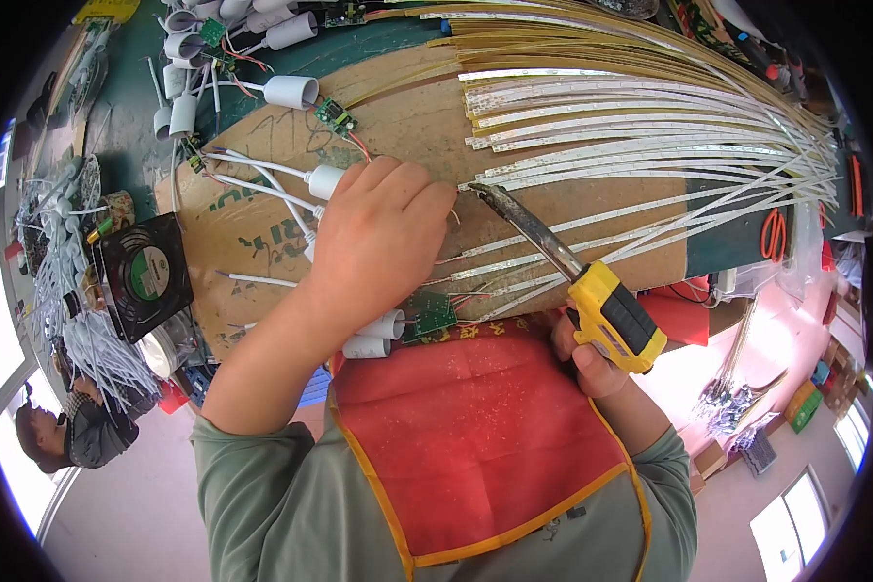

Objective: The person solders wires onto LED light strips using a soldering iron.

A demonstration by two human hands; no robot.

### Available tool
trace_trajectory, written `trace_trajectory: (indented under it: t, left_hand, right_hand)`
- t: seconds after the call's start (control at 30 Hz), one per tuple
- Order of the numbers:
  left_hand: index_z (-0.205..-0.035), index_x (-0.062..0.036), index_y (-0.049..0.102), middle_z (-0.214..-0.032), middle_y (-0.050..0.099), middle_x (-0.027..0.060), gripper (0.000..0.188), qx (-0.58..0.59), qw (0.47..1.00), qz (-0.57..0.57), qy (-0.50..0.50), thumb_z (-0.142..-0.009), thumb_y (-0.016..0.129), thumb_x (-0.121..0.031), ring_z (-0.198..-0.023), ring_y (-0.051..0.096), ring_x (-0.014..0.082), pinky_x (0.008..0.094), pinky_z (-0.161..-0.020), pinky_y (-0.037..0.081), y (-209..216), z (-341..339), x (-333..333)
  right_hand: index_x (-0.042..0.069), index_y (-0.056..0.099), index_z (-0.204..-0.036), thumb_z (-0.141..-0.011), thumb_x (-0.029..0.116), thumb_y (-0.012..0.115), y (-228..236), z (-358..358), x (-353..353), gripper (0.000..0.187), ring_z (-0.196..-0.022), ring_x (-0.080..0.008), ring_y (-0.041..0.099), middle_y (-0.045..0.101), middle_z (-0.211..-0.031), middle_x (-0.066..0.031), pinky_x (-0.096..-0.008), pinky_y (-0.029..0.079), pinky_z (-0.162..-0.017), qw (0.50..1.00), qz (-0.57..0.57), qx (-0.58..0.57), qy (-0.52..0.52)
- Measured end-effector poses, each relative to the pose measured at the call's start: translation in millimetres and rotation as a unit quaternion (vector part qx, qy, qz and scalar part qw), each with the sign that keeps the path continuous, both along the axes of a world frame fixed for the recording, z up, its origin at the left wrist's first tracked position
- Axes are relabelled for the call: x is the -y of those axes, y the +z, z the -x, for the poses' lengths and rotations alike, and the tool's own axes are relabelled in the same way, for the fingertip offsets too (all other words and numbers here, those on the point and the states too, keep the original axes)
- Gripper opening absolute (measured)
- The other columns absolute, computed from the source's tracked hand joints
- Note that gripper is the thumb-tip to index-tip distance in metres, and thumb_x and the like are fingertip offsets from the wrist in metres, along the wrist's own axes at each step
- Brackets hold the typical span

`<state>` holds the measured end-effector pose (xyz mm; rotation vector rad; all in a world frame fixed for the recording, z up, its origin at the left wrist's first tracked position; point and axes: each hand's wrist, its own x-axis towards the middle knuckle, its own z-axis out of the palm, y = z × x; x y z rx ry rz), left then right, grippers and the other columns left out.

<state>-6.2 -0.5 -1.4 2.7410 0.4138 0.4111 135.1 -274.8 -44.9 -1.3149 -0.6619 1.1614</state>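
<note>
My right hand [592, 359] is wrapped around a yellow and black soldering iron [616, 315]. Its dark tip reaches the end of a white LED strip [533, 177], just right of my left hand [383, 233]. That hand is closed, knuckles up, over the cardboard; what the fingertips pinch is hidden beneath them. A thin wire shows beside its fingers. Behind it lie a white cylindrical lamp cap [325, 181] and a small green circuit board [336, 116] with red wires. Another green board [431, 314] and white caps [383, 328] lie near my apron.
Many LED strips [630, 97] fan out to the right over the cardboard sheet [398, 82]. A black fan [144, 276] stands at the left, beside bundled white cables [87, 301]. Orange-handled scissors [773, 235] lie at the right. Another person [78, 432] is at the far left.
</note>
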Motion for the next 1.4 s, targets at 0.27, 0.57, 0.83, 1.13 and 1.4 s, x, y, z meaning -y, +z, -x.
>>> trace_trajectory:
  t: [0.27, 0.57, 0.83, 1.13, 1.4]
  left_hand:
    - [-0.093, -0.0079, 0.068, -0.087, 0.062, 0.0064, 0.022, -0.002, 1.000, 0.000, 0.004, -0.072, 0.068, -0.001, -0.083, 0.061, 0.0276, 0.0397, -0.076, 0.050, 0.1, 0.1, 0.9]
    - [-0.092, -0.0079, 0.068, -0.087, 0.062, 0.0066, 0.021, 0.009, 1.000, -0.001, 0.010, -0.073, 0.067, -0.002, -0.083, 0.061, 0.0278, 0.0398, -0.076, 0.050, 0.3, -1.5, 1.9]
    - [-0.088, -0.0077, 0.065, -0.087, 0.062, 0.0069, 0.015, 0.022, 0.999, 0.008, 0.025, -0.074, 0.067, -0.003, -0.083, 0.060, 0.0293, 0.0407, -0.076, 0.049, 0.0, -4.0, 2.1]
    - [-0.084, -0.0063, 0.063, -0.093, 0.062, 0.0088, 0.012, 0.029, 0.998, 0.023, 0.042, -0.074, 0.068, -0.005, -0.084, 0.060, 0.0303, 0.0402, -0.077, 0.049, 0.0, -5.6, 4.0]
    - [-0.083, -0.0054, 0.061, -0.092, 0.060, 0.0086, 0.011, 0.022, 0.998, 0.015, 0.054, -0.074, 0.066, -0.009, -0.087, 0.059, 0.0295, 0.0406, -0.077, 0.047, -3.9, -9.2, 4.5]
  right_hand:
    - [0.009, 0.055, -0.075, -0.091, 0.032, 0.069, 3.4, 0.1, -0.4, 0.031, -0.063, -0.0186, 0.047, 0.048, -0.068, -0.0006, -0.0314, 0.038, -0.060, 1.000, 0.012, -0.011, -0.004]
    - [0.009, 0.055, -0.076, -0.090, 0.032, 0.070, 0.4, -1.5, 2.1, 0.030, -0.062, -0.0173, 0.047, 0.048, -0.068, -0.0002, -0.0305, 0.038, -0.059, 1.000, 0.012, -0.014, 0.010]
    - [0.007, 0.054, -0.079, -0.090, 0.023, 0.070, 1.4, -0.6, -2.3, 0.025, -0.060, -0.0144, 0.045, 0.048, -0.069, 0.0000, -0.0287, 0.037, -0.055, 0.999, -0.007, -0.038, -0.007]
    - [0.004, 0.054, -0.090, -0.092, 0.016, 0.067, -0.5, 0.5, -1.4, 0.018, -0.060, -0.0124, 0.046, 0.048, -0.071, -0.0007, -0.0267, 0.036, -0.054, 0.998, -0.034, -0.050, -0.016]
    - [0.000, 0.045, -0.134, -0.088, 0.039, 0.072, -4.7, 2.1, 6.0, 0.066, -0.060, -0.0122, 0.045, 0.050, -0.070, -0.0021, -0.0271, 0.036, -0.056, 0.999, 0.005, -0.034, -0.011]
